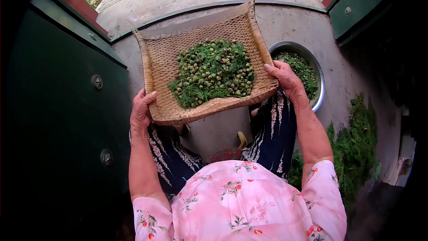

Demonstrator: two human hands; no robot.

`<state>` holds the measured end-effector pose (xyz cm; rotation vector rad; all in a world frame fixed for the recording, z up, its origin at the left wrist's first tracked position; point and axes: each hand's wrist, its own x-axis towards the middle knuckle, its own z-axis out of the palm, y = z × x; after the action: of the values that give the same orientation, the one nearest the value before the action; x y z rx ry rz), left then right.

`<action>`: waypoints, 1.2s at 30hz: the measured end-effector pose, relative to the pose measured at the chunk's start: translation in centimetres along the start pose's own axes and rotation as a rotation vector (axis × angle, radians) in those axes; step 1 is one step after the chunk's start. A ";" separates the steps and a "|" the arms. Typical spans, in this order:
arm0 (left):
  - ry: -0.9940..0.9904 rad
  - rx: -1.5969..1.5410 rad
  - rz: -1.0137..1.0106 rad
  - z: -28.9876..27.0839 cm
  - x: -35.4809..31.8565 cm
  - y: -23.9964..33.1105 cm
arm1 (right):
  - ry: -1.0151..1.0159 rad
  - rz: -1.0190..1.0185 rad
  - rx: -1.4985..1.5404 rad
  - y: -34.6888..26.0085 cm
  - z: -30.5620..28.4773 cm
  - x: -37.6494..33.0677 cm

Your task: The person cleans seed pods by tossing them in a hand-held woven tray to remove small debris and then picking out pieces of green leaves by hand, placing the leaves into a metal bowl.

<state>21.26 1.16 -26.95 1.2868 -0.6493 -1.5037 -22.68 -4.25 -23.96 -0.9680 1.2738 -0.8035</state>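
Woven tray [161, 64], heaped with green pods [214, 73], is held above the floor [211, 138], its sides pinched by left hand [141, 109] and right hand [287, 79]; steadying seems underway, level support called for next.

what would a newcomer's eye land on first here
Probably the woven tray in the upper middle, held at its near corners by the left hand and right hand, with a heap of small round pods and feathery green sprigs on it. Next might come the metal bowl at the right and the pink flowered shirt below.
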 end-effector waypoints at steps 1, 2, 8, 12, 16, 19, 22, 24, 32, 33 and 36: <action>-0.020 -0.024 -0.007 -0.6 0.7 0.1 | -0.024 -0.005 0.006 -0.1 -0.2 1.2; -0.006 -0.003 -0.021 -0.8 1.3 0.2 | -0.045 -0.012 0.009 -0.5 -0.1 2.4; -0.006 -0.193 -0.053 0.7 2.9 -0.2 | -0.027 -0.013 0.047 0.4 -0.5 6.9; -0.022 -0.248 -0.116 0.8 3.0 -0.1 | -0.078 -0.057 0.138 1.1 -0.6 7.0; 0.041 0.138 0.005 -1.0 1.1 0.3 | -0.041 -0.083 -0.018 -2.1 1.7 3.0; 0.119 0.309 -0.011 0.6 -2.2 -0.2 | 0.012 -0.133 -0.022 0.7 2.1 -1.1; 0.178 0.428 0.079 0.1 -4.0 -1.1 | 0.036 -0.127 -0.024 0.8 3.2 -3.9; 0.227 0.543 0.172 -0.1 -5.0 -0.4 | 0.083 -0.254 -0.034 0.4 3.9 -5.4; 0.207 0.425 0.479 3.1 -9.9 5.5 | 0.198 -0.428 0.045 -2.2 4.8 -10.7; 0.188 0.450 0.405 2.6 -9.5 3.8 | 0.211 -0.303 -0.020 -0.1 4.3 -9.6; 0.195 0.646 0.148 1.6 -8.7 1.0 | 0.207 -0.145 -0.009 3.4 4.2 -9.3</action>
<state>19.39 8.44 -22.22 1.7939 -1.1278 -1.0572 -19.94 6.08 -23.24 -1.0127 1.3961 -1.0328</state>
